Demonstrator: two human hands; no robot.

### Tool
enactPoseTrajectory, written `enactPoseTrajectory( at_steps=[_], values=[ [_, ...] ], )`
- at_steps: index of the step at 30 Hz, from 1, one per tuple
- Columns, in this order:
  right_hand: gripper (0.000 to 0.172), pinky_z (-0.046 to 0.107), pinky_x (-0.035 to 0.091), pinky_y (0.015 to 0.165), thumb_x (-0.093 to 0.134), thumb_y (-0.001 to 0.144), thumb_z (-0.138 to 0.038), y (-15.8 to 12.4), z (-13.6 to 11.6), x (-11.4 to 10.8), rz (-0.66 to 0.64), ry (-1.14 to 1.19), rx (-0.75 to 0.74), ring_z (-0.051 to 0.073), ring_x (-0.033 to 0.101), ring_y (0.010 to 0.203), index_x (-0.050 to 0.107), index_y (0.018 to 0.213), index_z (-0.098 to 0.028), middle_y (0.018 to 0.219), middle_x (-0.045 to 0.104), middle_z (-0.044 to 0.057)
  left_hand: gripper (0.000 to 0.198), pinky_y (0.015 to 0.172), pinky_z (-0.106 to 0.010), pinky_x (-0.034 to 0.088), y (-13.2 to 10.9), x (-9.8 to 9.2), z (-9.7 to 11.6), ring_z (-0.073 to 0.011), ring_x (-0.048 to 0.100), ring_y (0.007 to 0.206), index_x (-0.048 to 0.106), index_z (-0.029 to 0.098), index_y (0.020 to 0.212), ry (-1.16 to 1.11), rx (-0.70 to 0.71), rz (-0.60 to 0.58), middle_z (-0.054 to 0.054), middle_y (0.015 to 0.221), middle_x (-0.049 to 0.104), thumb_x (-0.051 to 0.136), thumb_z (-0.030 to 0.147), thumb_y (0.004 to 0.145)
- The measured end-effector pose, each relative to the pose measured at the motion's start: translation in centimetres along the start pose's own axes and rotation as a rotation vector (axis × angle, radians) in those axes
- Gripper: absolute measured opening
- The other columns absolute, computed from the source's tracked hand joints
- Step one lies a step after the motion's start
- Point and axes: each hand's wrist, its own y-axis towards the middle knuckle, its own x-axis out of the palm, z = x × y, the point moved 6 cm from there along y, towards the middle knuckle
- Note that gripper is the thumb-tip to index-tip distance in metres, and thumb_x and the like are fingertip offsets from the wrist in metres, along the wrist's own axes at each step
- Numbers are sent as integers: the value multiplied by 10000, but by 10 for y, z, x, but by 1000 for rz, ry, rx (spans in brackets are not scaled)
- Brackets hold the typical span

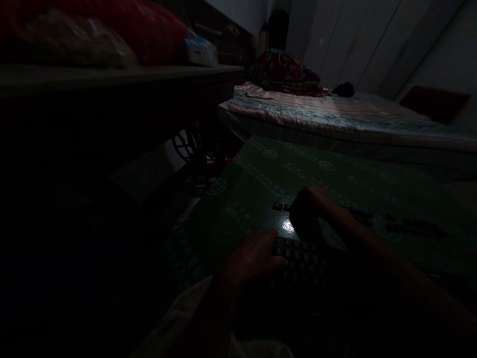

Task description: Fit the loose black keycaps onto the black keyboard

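A black keyboard [300, 256] lies in deep shadow at the near side of the green printed board [253, 174]. At its left end my left hand [257, 253] grips it, the thumb over the keys and the fingers along the far edge. Just beyond the keyboard, my right hand [307, 204] is closed, its fingers curled down towards the board; what they hold, if anything, is hidden in the dark. Beside those fingers, on the left, sits a small loose black keycap [278, 206]. More dark keycaps [413, 226] lie in rows to the right of my right wrist.
A bed with a striped sheet [316, 112] stands behind the board, a flowered red blanket [286, 72] heaped on it. On the left, a tabletop [112, 74] carries red and clear plastic bags. Below it is a dark spoked wheel [182, 144]. Much of the room is dark.
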Motion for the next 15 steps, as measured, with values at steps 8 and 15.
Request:
enactPoseTrajectory(
  at_steps=[8,15],
  values=[
    [195,207,348,538,552,786,-185,3,0,-2,-25,22,-2,146,623,669,729,847,-131,804,710,101,445,871,-372,448,-2,-3,4,-282,565,1089,518,197,1184,7,6,-11,-106,1187,601,548,429,805],
    [169,195,338,522,586,762,-177,6,0,-6,-14,51,-21,143,624,682,733,826,-123,791,708,89,423,836,-365,457,1,-1,1,-273,581,1050,532,211,1167,2,35,26,-87,1156,613,542,427,804]
  ],
)
